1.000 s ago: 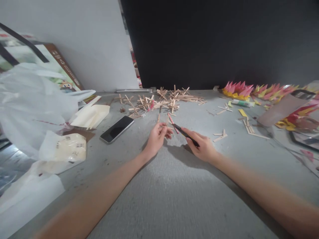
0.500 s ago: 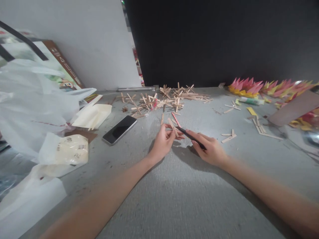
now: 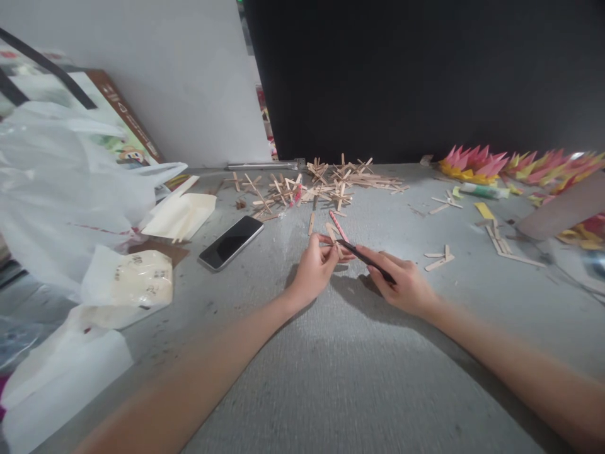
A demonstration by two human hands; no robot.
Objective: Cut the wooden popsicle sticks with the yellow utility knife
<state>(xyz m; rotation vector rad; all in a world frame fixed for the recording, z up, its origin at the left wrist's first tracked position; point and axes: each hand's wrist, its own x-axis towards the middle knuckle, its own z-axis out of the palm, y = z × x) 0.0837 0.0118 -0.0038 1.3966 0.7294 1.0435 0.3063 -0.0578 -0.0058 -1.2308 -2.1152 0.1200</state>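
Observation:
My left hand [image 3: 316,268] is closed, its thumb and fingers pinching a wooden craft stick [image 3: 331,232] that points up and away from me. Wrapped in my right hand [image 3: 401,282] is a slim black tool [image 3: 366,255], perhaps a craft knife. Its tip meets the stick at my left fingertips; the exact contact is too small to make out. Just beyond the fingers lies a red-and-white striped rod [image 3: 338,225]. A loose craft stick [image 3: 311,224] rests on the grey table [image 3: 302,378] beyond my left hand.
Crossed craft sticks [image 3: 340,183] are heaped at the back. A phone [image 3: 231,243], a plastic bag [image 3: 70,195] and a wrapped packet [image 3: 143,277] lie left. On the right are joined sticks [image 3: 439,258], a glue stick [image 3: 484,191], pink-yellow paper flowers [image 3: 472,165] and a pinkish cylinder [image 3: 558,208].
The view has shifted slightly, so the table things appear a little further right. The stick in my left hand has tilted a little; both hands keep their hold.

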